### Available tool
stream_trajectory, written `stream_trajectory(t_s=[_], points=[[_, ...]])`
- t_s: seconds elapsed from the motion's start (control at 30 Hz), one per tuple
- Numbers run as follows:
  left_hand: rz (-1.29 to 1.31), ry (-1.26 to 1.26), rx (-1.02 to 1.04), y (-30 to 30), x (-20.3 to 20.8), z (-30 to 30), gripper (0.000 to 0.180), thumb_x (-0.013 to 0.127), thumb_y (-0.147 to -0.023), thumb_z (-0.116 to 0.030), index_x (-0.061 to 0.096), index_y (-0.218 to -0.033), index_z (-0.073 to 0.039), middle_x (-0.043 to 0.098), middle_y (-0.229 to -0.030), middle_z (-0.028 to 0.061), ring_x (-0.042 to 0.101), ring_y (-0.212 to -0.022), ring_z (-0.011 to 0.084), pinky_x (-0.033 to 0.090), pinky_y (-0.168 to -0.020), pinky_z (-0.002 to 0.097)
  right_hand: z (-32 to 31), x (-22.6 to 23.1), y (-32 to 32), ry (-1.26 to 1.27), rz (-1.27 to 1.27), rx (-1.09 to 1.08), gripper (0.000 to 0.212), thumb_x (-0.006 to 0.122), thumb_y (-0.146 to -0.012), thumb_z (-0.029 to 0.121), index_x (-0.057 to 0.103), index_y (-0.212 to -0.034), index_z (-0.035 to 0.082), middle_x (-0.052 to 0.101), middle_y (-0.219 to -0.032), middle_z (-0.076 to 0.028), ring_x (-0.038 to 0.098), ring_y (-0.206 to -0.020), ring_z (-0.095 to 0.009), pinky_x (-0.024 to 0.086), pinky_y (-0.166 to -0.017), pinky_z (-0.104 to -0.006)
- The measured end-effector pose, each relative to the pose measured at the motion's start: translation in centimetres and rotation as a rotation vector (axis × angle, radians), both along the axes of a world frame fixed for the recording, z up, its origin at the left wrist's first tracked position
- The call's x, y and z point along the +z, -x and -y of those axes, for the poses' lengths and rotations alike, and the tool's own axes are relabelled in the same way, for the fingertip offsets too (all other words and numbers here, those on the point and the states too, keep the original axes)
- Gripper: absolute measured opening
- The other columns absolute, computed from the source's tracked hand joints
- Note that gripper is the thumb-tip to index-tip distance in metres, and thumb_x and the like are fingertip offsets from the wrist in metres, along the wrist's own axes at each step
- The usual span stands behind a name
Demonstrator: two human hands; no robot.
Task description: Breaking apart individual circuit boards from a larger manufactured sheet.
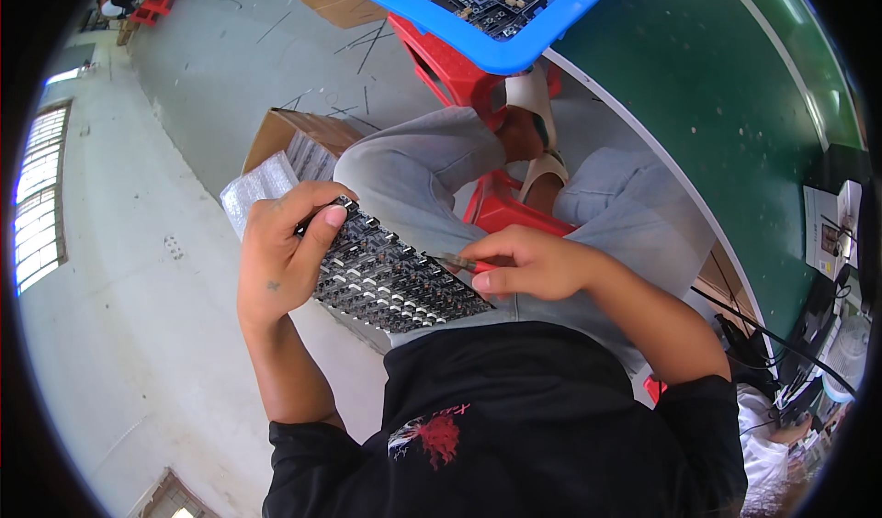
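Over my lap, my left hand (287,256) grips the upper left corner of a black circuit board panel (386,275), thumb on its face and fingers wrapped behind. Rows of small components, some white, cover the panel, which lies tilted across my thighs. My right hand (542,263) is closed round red-handled pliers (459,261), whose metal jaws meet or nearly meet the panel's right edge. Whether the jaws are closed on anything is too small to tell. Most of the handles are hidden inside the right hand.
A blue tray (503,56) of circuit boards rests on a red stool (441,59) ahead. At the left, a cardboard box (303,130) holds boards and bubble wrap (262,185). A green-topped table (680,68) curves along the right, with cables (772,334). Another person (767,454) sits at lower right.
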State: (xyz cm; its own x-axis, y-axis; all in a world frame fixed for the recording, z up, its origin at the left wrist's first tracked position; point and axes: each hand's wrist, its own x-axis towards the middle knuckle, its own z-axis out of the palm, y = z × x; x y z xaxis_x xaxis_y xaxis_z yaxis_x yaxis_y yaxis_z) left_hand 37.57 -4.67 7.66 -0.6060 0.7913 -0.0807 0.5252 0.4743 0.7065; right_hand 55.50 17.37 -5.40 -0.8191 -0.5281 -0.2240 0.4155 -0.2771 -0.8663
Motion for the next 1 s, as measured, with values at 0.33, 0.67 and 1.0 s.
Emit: stream_trajectory(t_s=[0.33,0.67,1.0], points=[[-0.016,-0.014,0.039,0.1,-0.4,0.1,0.011,0.063,-0.096,-0.01,0.069,-0.101,-0.001,0.06,-0.066,0.0065,0.051,-0.055,0.0135,0.04,-0.055,0.0271,0.3,0.2,-0.8,-0.397,-0.439,-0.168,0.037,0.062,-0.094,0.016,0.063,-0.125,-0.003,0.068,-0.096,-0.02,0.065,-0.084,-0.031,0.051,-0.078,-0.0382],[0.002,0.002,0.008,0.4,-0.6,0.5,0.012,0.063,-0.097,-0.01,0.069,-0.101,-0.001,0.06,-0.065,0.0054,0.049,-0.054,0.012,0.039,-0.054,0.0271,0.2,-2.2,-1.0,0.003,-0.087,0.034,0.04,0.064,-0.096,0.024,0.063,-0.125,-0.003,0.06,-0.077,-0.007,0.059,-0.068,-0.016,0.046,-0.065,-0.0349],[-0.001,-0.045,0.063,0.6,-1.3,0.9,0.013,0.063,-0.098,-0.012,0.069,-0.101,-0.002,0.057,-0.066,0.0031,0.045,-0.055,0.0098,0.037,-0.054,0.0253,0.2,-2.0,-1.6,-0.227,-0.241,-0.032,0.041,0.062,-0.098,0.022,0.061,-0.128,-0.004,0.064,-0.086,-0.014,0.064,-0.081,-0.02,0.051,-0.075,-0.0352]])
